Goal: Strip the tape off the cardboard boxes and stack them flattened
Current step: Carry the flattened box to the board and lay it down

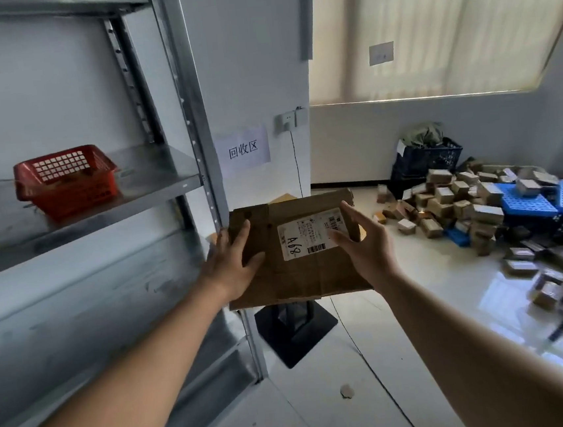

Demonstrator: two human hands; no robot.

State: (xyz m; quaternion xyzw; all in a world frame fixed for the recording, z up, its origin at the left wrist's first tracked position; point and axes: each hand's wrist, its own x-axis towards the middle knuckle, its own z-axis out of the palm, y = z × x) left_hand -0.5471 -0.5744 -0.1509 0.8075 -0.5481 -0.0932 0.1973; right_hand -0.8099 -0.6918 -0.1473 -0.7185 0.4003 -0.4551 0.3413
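A flattened brown cardboard box [296,274] with a white shipping label [304,235] marked "A68" lies level in front of me, beside the shelf post. My left hand [233,262] rests on its left side, fingers and thumb straight on the top face. At the box's right edge is my right hand [362,243], fingers spread and thumb over the label. What is under the box is hidden. Corners of other cardboard [282,198] show just behind it.
A metal shelf rack [192,125] stands to the left with a red basket [65,180] on one shelf. A black stand base [294,329] sits on the floor below the box. Several small boxes [458,203] and blue crates [526,203] are piled at the right.
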